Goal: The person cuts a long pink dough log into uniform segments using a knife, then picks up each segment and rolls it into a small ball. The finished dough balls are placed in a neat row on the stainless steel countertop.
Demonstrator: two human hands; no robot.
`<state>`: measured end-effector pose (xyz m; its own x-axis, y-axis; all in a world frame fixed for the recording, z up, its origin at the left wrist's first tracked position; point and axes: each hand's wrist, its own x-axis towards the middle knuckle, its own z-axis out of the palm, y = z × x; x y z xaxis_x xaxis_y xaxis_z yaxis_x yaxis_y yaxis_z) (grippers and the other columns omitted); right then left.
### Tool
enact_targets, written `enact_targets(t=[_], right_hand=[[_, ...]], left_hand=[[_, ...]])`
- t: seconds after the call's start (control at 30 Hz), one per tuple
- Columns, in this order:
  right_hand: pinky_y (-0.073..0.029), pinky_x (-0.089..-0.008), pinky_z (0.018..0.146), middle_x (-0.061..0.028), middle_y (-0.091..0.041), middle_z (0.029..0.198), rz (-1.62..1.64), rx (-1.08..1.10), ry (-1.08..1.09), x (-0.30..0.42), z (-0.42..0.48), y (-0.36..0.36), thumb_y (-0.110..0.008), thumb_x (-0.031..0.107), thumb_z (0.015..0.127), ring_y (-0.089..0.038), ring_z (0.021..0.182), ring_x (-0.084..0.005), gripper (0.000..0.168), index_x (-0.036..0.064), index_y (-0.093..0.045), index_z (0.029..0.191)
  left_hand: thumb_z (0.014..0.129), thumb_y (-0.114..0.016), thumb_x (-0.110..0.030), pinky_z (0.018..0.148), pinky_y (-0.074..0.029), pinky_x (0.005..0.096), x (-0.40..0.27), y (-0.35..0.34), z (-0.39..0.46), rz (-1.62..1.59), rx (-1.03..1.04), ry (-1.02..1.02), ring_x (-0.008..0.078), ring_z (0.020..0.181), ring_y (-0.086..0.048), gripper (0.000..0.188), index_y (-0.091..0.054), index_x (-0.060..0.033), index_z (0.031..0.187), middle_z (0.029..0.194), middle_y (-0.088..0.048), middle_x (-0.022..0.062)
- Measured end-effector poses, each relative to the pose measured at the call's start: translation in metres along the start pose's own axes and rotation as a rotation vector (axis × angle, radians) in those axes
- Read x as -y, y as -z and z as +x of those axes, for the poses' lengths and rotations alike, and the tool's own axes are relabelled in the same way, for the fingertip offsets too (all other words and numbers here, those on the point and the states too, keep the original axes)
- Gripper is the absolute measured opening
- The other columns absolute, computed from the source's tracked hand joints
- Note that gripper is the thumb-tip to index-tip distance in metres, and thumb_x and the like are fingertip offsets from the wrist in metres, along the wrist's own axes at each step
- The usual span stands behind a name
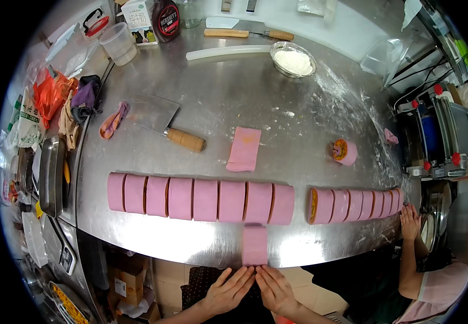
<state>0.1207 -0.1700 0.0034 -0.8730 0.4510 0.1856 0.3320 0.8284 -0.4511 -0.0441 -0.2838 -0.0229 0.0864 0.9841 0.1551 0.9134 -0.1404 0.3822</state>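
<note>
My left hand (pixel 228 289) and my right hand (pixel 276 290) lie side by side at the table's front edge. Their fingertips touch the near end of a flat pink dough strip (pixel 255 245), whose far end meets a row of cut pink dough rolls (pixel 206 200). Neither hand is closed around anything. Beyond the row lies another flat pink dough piece (pixel 245 148). A cleaver (pixel 186 139) with a wooden handle rests to its left, beside a twisted dough scrap (pixel 113 121). Farther right are a single roll (pixel 345 151) with orange filling showing and a second row of rolls (pixel 340 206).
A person (pixel 436 279) at the right has hands by the second row's end. At the back stand a bowl of flour (pixel 293 60), a white rod (pixel 228 52), a syrup bottle (pixel 166 20) and a milk carton (pixel 140 22). A metal pan (pixel 52 176) lies left.
</note>
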Motion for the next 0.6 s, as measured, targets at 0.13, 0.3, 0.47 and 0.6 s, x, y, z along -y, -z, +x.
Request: enact_targets(t=[0.13,0.3,0.47,0.6], right_hand=[[-0.041,-0.0449,0.112,-0.0184,-0.061,0.130,-0.057,0.037,0.010,-0.001,-0.008,-0.012,-0.058,0.006,0.090,-0.054,0.129,-0.0313,0.037,-0.005,-0.060,0.126],[-0.040,-0.0428,0.113,-0.0182,-0.061,0.132,-0.085,0.056,0.027,-0.003,-0.013,-0.015,-0.058,0.007,0.090,-0.054,0.130,-0.0311,0.039,-0.005,-0.060,0.127],[-0.039,-0.0414,0.114,-0.0173,-0.061,0.133,-0.120,0.106,0.060,-0.010,-0.021,-0.023,-0.058,0.008,0.091,-0.054,0.131,-0.0298,0.039,-0.004,-0.060,0.129],[-0.038,-0.0408,0.114,-0.0164,-0.060,0.134,-0.138,0.124,0.083,-0.016,-0.027,-0.029,-0.058,0.010,0.091,-0.054,0.131,-0.0283,0.040,-0.003,-0.059,0.130]], left_hand=[[0.097,-0.049,-0.020,0.121,-0.024,0.0446,0.003,-0.005,-0.001,0.048,0.010,-0.040,0.0209,0.139,-0.045,0.037,-0.063,-0.0049,0.127,0.143,-0.056,0.0092],[0.097,-0.050,-0.021,0.121,-0.024,0.0442,0.004,-0.006,0.004,0.083,0.020,-0.059,0.0201,0.139,-0.046,0.036,-0.064,-0.0051,0.126,0.143,-0.056,0.0086],[0.096,-0.051,-0.022,0.120,-0.024,0.0456,0.003,-0.011,0.000,0.141,0.038,-0.072,0.0183,0.137,-0.047,0.035,-0.065,-0.0061,0.125,0.142,-0.057,0.0072],[0.096,-0.052,-0.024,0.119,-0.025,0.0446,0.003,-0.015,-0.002,0.172,0.046,-0.078,0.0166,0.136,-0.049,0.035,-0.066,-0.0073,0.124,0.141,-0.058,0.0060]])
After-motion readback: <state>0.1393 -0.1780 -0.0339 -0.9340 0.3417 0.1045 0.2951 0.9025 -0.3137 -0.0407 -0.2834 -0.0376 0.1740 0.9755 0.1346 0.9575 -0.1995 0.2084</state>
